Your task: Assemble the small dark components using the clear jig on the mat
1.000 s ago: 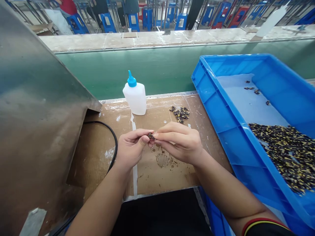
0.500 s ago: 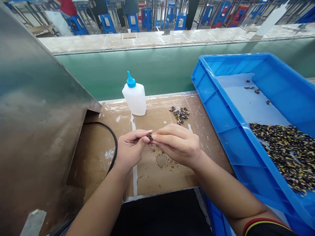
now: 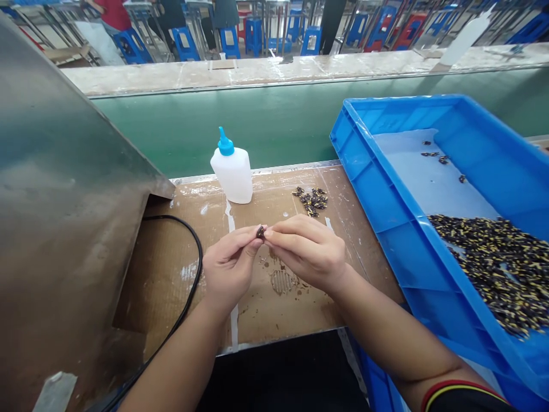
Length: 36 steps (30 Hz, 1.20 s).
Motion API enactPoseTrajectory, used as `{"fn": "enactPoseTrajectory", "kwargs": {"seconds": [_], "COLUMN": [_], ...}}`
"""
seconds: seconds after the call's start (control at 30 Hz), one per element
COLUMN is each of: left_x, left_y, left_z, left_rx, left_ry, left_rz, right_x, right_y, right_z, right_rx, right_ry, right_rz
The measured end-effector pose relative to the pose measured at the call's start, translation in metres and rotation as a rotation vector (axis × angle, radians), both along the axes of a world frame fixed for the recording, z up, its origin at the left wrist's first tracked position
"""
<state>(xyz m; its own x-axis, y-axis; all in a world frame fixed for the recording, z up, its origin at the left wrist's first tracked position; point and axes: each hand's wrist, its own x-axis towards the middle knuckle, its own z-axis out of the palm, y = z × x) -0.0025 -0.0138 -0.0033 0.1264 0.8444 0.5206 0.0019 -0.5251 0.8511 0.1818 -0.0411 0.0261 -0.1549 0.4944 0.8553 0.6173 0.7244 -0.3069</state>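
While left hand (image 3: 228, 264) and right hand (image 3: 305, 249) pinch one small dark part (image 3: 260, 232), a slip could drop it, maybe toward parts pile (image 3: 315, 201) at two o'clock.

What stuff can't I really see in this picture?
In the head view:
Small dark part: mostly hidden by the left hand and right hand.
Black cable: one end hidden by the metal casing.
Blue bin: cut off by the right edge.
Person in red: cut off by the top edge.
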Motion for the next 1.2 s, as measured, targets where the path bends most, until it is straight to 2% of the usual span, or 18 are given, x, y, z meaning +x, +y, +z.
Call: {"fn": "enactPoseTrajectory", "kwargs": {"seconds": [0.3, 0.53, 0.8, 1.2], "left_x": [-0.001, 0.001, 0.000, 0.002], "left_y": [-0.001, -0.004, -0.005, -0.008], "left_z": [0.003, 0.010, 0.008, 0.012], "left_rx": [0.050, 0.198, 0.322, 0.366], "left_ry": [0.005, 0.107, 0.163, 0.178], "left_rz": [-0.043, 0.052, 0.161, 0.210], "right_x": [-0.001, -0.002, -0.005, -0.006], "right_y": [0.001, -0.001, -0.004, -0.008], "right_z": [-0.002, -0.003, -0.002, -0.005], "right_rx": [0.044, 0.087, 0.070, 0.080], "right_ry": [0.040, 0.074, 0.090, 0.049], "right_rz": [0.000, 0.007, 0.050, 0.060]}}
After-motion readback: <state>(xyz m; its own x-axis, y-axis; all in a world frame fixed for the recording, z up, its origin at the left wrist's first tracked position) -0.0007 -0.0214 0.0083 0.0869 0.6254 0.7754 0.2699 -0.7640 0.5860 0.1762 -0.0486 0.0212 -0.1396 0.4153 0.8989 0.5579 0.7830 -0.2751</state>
